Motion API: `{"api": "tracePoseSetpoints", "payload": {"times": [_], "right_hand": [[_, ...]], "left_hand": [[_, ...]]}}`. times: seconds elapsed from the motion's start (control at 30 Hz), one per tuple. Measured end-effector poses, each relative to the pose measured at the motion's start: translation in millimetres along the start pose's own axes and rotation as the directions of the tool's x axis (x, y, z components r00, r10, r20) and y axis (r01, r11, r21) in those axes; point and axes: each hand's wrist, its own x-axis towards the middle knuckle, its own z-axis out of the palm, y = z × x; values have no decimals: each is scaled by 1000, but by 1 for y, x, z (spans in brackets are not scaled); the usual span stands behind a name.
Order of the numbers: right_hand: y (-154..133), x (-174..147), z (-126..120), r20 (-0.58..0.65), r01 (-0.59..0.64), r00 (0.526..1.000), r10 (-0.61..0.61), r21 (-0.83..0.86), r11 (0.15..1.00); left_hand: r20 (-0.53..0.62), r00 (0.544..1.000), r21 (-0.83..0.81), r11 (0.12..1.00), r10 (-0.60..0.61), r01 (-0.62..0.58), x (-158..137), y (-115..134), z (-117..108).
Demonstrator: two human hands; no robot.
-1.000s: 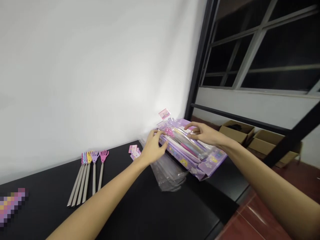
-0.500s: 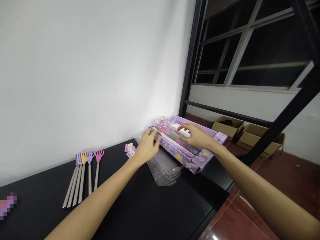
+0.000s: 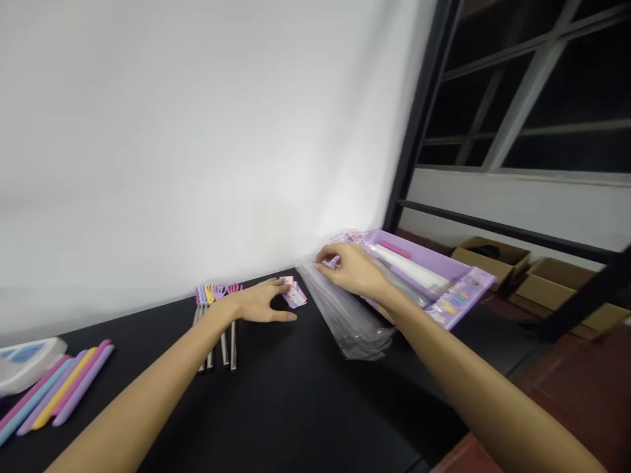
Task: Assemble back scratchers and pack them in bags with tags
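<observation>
My left hand lies open over the black table, its fingertips touching a small pile of pink and purple printed cards. My right hand has its fingers curled together at the near-left edge of a purple display box; a bit of purple shows inside the curl, but what is pinched is unclear. Clear plastic bags lie flat just below that hand. Inside the box are packaged rods. Beside my left wrist are several hand-shaped back scratchers with metal rods, partly covered by my arm.
At the left edge, several coloured tubes lie beside a white device. A white wall backs the black table. A dark metal frame stands at right, with cardboard boxes on the red floor behind it.
My left hand has left the box and moved left onto the cards. My right hand has shifted from inside the box to its left edge, fingers now curled. The view has turned left.
</observation>
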Motion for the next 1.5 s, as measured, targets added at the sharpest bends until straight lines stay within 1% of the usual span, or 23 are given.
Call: {"api": "tracePoseSetpoints", "payload": {"times": [0.03,0.1,0.13,0.2,0.3,0.37,0.43,0.5,0.53,0.6,0.77,0.87,0.93,1.0,1.07,1.13,1.2,1.33,1.4,1.5], "right_hand": [[-5,8,6,23,-3,1000,2,30,1000],[-11,24,19,77,1,997,-6,69,998],[-13,32,25,118,-2,993,-6,61,998],[-12,45,36,233,-11,972,14,-11,1000],[-3,59,47,429,15,903,36,-115,993],[5,65,50,530,56,848,15,-116,992],[14,69,52,616,101,788,-1,-128,987],[20,73,52,663,128,749,6,-153,980],[21,74,52,669,127,743,15,-163,978],[22,75,51,661,106,750,26,-159,982],[18,76,43,655,72,756,18,-111,991],[18,78,40,661,74,750,-1,-82,994],[20,79,39,664,71,748,-6,-70,995],[21,80,39,667,74,745,-7,-72,995],[22,81,38,673,80,739,-6,-79,994],[24,81,35,679,74,734,1,-82,994],[26,81,32,676,58,736,18,-90,994],[30,81,26,677,-1,732,77,-112,994],[30,80,25,680,-19,728,86,-105,994],[30,80,25,682,-15,727,77,-97,995]], "left_hand": [[12,1000,-5,1000,1,-1,-4,0,2],[-3,1000,-13,1000,8,-8,-8,2,6],[-27,1000,-18,1000,16,-16,-9,3,7],[-101,994,-21,999,31,-34,-9,5,10],[-216,976,-12,1000,20,-24,-7,8,18],[-270,963,-6,1000,-12,11,-4,12,23],[-297,953,8,998,-64,70,0,17,28],[-301,947,26,992,-113,127,6,21,30],[-296,947,31,990,-125,140,8,23,30],[-284,950,21,989,-132,144,13,26,28],[-269,949,-110,984,-166,141,15,27,22],[-293,944,-168,980,-153,107,15,22,21],[-310,943,-188,980,-123,67,16,17,20],[-303,951,-158,987,-60,12,17,11,20],[-291,957,-82,996,16,-41,17,6,19],[-304,949,-19,996,81,-91,17,4,19],[-294,947,-7,990,129,-138,16,3,17],[-212,963,-14,984,168,-175,17,2,12],[-211,962,5,984,173,-176,19,2,10],[-226,959,26,986,169,-168,24,2,11]]}}
